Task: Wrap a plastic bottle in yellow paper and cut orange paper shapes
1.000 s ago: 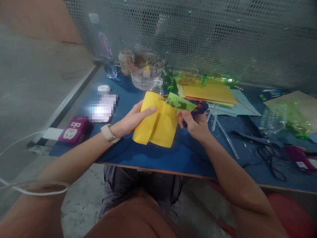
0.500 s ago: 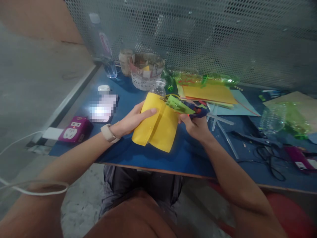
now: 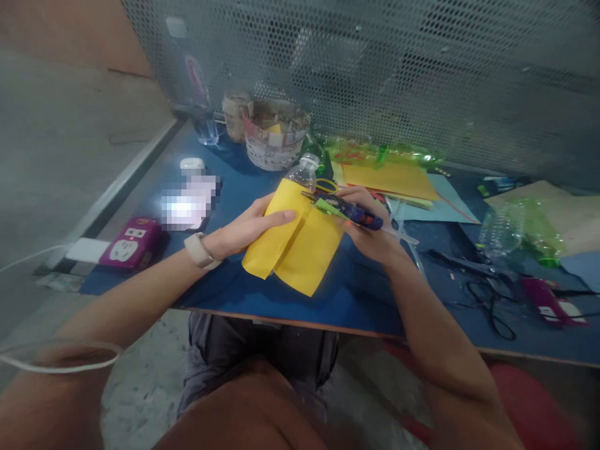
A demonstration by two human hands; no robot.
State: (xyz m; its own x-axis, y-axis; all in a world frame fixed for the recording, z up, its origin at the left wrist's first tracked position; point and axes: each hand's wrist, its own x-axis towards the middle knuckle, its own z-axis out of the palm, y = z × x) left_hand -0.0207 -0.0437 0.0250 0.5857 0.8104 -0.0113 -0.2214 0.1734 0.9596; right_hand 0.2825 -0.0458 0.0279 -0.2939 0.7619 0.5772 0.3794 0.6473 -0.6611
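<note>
A clear plastic bottle [image 3: 301, 172] lies tilted inside a wrap of yellow paper [image 3: 304, 256], its neck sticking out at the top. My left hand [image 3: 255, 228] is closed around the wrap, thumb on the paper beside the long overlapping edge. In my right hand [image 3: 375, 234] is a dark blue tool [image 3: 359, 212] with orange parts and a narrow metal tip; its exact kind is unclear. That tip points at the upper part of the yellow paper. A bright green piece [image 3: 329, 208] shows along the tool, and a yellow loop [image 3: 327, 185] lies just beyond it.
Coloured sheets [image 3: 394, 181], clear sticks [image 3: 407, 234] and cut plastic bottles [image 3: 539, 228] lie beyond and right. A woven basket [image 3: 274, 150] and water bottle [image 3: 204, 125] stand behind. Left are a phone [image 3: 204, 194] and purple power strip [image 3: 131, 242]; a black cord [image 3: 487, 312] lies right.
The tool in my right hand has turned, its narrow tip now showing over the paper, with less of the green piece visible. My left hand keeps its hold. The camera view has shifted slightly.
</note>
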